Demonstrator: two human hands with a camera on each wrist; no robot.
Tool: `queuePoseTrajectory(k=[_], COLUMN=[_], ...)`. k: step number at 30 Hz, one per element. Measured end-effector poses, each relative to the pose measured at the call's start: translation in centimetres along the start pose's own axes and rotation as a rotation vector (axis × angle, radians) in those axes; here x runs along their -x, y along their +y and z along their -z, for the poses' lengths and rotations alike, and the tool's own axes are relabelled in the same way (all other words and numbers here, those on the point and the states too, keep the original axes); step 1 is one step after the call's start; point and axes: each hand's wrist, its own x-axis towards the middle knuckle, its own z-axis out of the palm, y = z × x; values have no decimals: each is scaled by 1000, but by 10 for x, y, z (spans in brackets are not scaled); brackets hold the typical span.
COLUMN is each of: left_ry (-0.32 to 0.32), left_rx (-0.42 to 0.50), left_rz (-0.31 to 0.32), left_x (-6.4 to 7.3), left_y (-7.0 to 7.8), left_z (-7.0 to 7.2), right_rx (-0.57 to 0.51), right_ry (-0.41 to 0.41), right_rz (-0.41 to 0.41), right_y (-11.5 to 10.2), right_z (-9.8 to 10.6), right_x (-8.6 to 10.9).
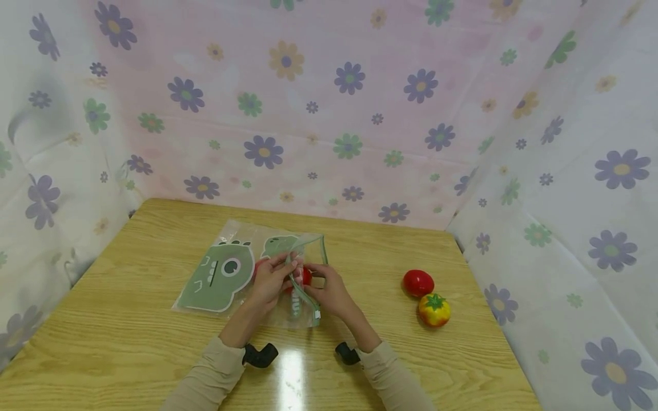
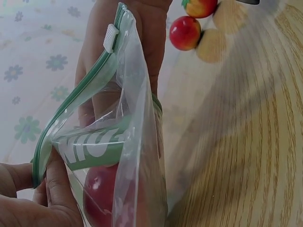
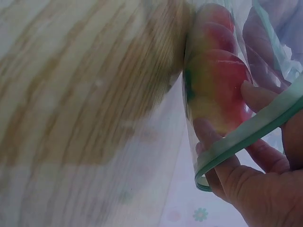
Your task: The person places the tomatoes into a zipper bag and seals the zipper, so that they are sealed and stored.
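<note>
A clear zip bag (image 1: 211, 294) with green dinosaur prints lies on the table, its mouth spread apart. My left hand (image 1: 271, 281) pinches the green zip edge (image 2: 75, 94), which carries a white slider (image 2: 111, 38). Through the mouth reach the fingers of my right hand (image 1: 331, 291), with thumb and fingertips around a red-and-yellow toy fruit (image 3: 220, 90) inside the bag. Further in, more red rounded toy fruit (image 3: 215, 16) shows through the plastic. In the left wrist view, a shiny red fruit (image 2: 100, 191) sits below the printed green band.
On the right of the wooden table (image 1: 360, 251) lie a red toy fruit (image 1: 418, 283) and a yellow-red one with a green leafy top (image 1: 434, 310), side by side. Flowered cloth (image 1: 313, 114) stands around the back and sides. Black curved pieces (image 1: 260, 355) sit at both wrists.
</note>
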Motion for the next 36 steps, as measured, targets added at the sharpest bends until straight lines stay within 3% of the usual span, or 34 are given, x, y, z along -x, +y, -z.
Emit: queuePoseTrajectory(k=[7,19,29,36], left_ry=[0,-6,17,-7], left_rx=[23,35,11,6], left_rz=[-4,-6,-8,-3], left_x=[1,-1,-1,0], left_y=[2,-1,2,2], left_z=[-1,1,-1,0], right_rx=[11,-89,-96,-91], right_ry=[-23,-162,-258,-202], right_rz=[64,35,104,61], right_y=[-4,-2,8,4], right_z=[0,3,7,18], right_x=[1,1,2,7])
